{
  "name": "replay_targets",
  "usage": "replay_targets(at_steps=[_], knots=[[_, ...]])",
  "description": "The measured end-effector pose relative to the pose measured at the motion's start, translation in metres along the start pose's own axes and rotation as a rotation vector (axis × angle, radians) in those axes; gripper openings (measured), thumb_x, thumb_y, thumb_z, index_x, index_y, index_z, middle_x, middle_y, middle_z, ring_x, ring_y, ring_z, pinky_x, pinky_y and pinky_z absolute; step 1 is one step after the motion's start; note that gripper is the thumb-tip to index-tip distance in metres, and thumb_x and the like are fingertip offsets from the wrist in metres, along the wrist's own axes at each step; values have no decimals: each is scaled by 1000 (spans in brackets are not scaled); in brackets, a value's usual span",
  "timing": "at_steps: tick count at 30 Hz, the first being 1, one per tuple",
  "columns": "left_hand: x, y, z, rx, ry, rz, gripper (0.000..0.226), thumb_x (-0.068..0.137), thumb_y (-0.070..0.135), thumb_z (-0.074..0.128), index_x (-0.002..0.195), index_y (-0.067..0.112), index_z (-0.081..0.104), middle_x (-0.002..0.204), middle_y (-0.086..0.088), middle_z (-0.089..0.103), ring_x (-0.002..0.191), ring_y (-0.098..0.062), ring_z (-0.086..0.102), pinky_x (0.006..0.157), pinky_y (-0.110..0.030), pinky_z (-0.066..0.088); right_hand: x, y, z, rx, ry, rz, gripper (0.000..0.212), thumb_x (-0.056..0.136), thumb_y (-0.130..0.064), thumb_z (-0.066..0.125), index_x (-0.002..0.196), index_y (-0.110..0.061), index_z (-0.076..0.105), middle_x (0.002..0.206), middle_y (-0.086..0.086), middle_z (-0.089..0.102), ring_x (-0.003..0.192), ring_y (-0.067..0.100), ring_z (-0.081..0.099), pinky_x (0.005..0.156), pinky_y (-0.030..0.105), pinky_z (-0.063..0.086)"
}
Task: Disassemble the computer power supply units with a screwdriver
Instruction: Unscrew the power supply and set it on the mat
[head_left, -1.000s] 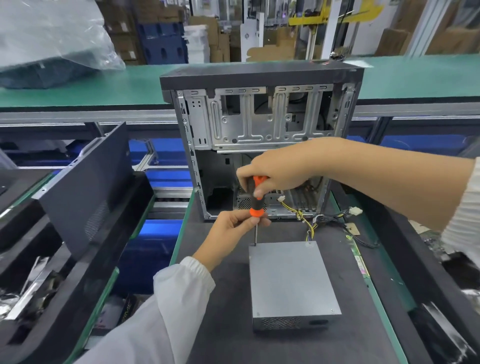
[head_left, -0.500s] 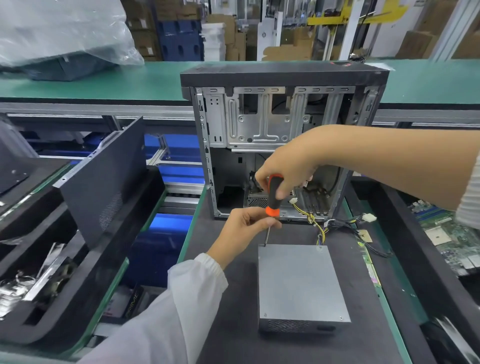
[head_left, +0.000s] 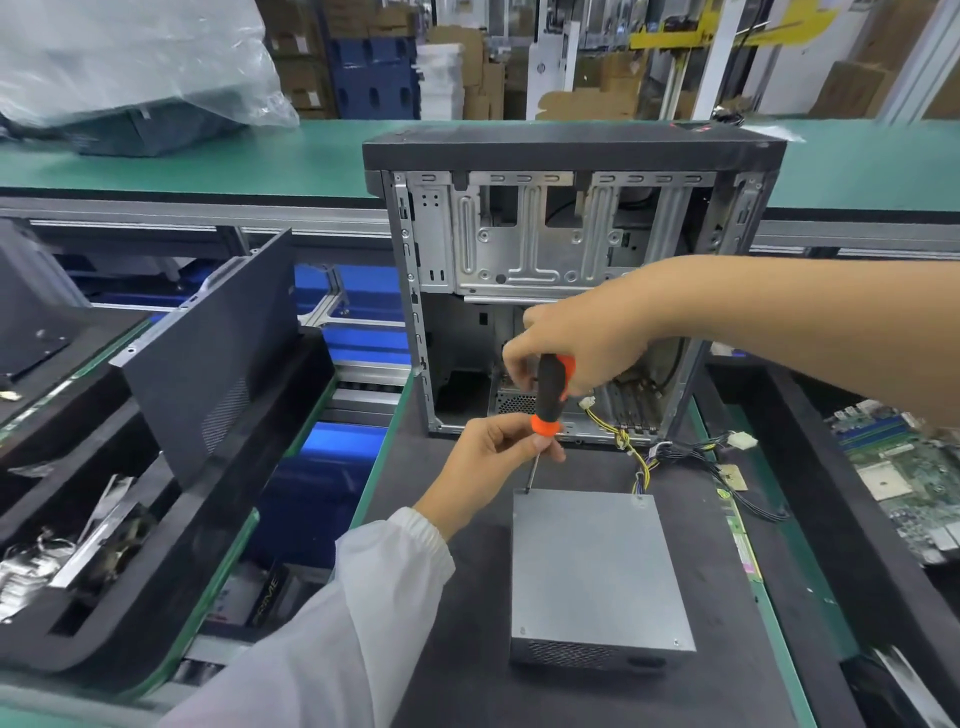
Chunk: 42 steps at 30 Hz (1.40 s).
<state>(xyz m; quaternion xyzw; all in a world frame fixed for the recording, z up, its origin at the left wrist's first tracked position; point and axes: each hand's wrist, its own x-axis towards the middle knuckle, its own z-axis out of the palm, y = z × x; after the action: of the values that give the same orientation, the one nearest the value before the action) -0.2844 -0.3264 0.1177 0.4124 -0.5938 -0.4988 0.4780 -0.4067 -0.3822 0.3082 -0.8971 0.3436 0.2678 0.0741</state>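
A grey metal power supply unit lies flat on the dark mat, its vented end toward me. A black and orange screwdriver stands nearly upright with its tip on the unit's far left corner. My right hand grips the top of the handle from above. My left hand pinches the orange collar and shaft just below. Yellow and black cables run from the unit's far edge toward the case.
An open computer case stands upright just behind the unit. A loose black side panel leans in a bin on the left. Circuit boards fill a bin on the right. A green conveyor runs across the back.
The view has shifted, so everything sits further right in frame. Both hands keep their hold on the screwdriver, whose tip stays on the unit's far left corner.
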Motion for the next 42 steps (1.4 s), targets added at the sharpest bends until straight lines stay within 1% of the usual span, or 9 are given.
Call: replay_targets(at_steps=[5,10,17,21,26,30,34,37,42], knots=[[-2,1,2,-12,14,-25,17,98,9,56,102,14,72,89,-13,74,93,-16,69,89,-26,52,-2,-7,1,101,76,225,71,85,-72,40,85,-2,55,65,10,67,52,23,69,53,28,55],[-2,3,-1,0,-9,-42,10,96,11,59,99,8,69,85,-8,73,90,-21,70,96,-34,52,2,-7,0,-83,79,76,23,97,-33,49,107,-15,57,92,6,64,83,29,66,64,31,51],[-3,5,0,-28,-22,-81,16,97,14,58,97,11,73,85,-8,75,90,-22,71,91,-27,52,0,-12,6,13,192,219,72,83,-75,40,97,-6,55,59,6,66,47,19,67,42,20,46],[-1,7,-1,-22,-41,-86,17,98,15,56,97,14,73,83,-6,74,91,-22,71,93,-28,52,3,-9,0,-29,114,76,18,94,-31,55,106,-19,51,93,5,60,66,18,62,51,26,48],[3,8,0,-13,-46,-94,16,98,11,56,96,7,71,85,-2,73,90,-20,71,90,-26,52,-5,-8,-4,175,55,105,67,79,-67,58,128,-26,38,96,3,58,56,10,66,51,25,52],[2,7,2,7,-64,-106,15,97,17,58,98,11,72,80,0,71,87,-22,71,92,-28,53,-1,-11,8,5,206,215,67,93,-65,32,81,-3,54,55,8,62,48,21,67,50,24,50],[2,6,3,-2,-65,-91,13,97,16,58,97,10,70,81,-2,72,88,-21,71,95,-30,52,-4,-5,6,-73,139,51,19,95,-29,54,111,-19,53,100,5,55,83,26,63,70,36,52],[2,6,4,-32,-62,-91,13,97,14,58,97,9,70,81,-2,72,87,-21,72,88,-25,53,-10,0,2,8,127,38,59,82,-49,68,129,-32,39,108,2,41,84,25,64,73,38,56],[0,8,3,-24,-80,-87,15,96,14,58,99,6,70,79,-5,70,89,-25,71,91,-28,52,-6,-9,14,-15,215,192,62,93,-63,37,82,-5,56,71,11,69,60,25,70,57,28,53]])
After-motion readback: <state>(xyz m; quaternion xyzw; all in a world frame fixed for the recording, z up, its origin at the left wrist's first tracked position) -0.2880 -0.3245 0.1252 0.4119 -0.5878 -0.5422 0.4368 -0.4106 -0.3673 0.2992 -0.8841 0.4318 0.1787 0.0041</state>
